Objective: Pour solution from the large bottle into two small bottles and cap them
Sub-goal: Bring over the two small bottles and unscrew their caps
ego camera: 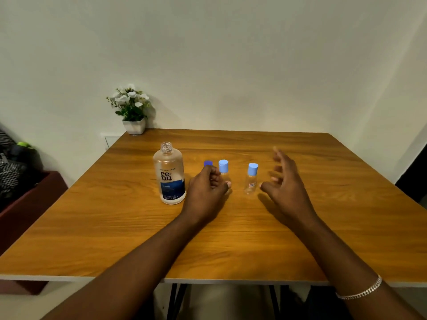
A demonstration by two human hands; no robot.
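Head view, frame centre: left hand [208, 184] curled round left small bottle [224, 176]; right hand [283, 179] spread, blurred, beside right small bottle [251, 179]. Uncapped renu bottle [169, 174] sits left of both. We'd steady base, twist light-blue cap [223, 165] off, avoid nudging renu bottle.

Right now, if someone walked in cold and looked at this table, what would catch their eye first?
Probably the uncapped large bottle, standing left of centre on the wooden table. To its right stand two blue-capped small bottles: the left hand appears to grip the left small bottle, and the right hand hovers open beside the right small bottle. A flower pot sits at the table's far left corner.
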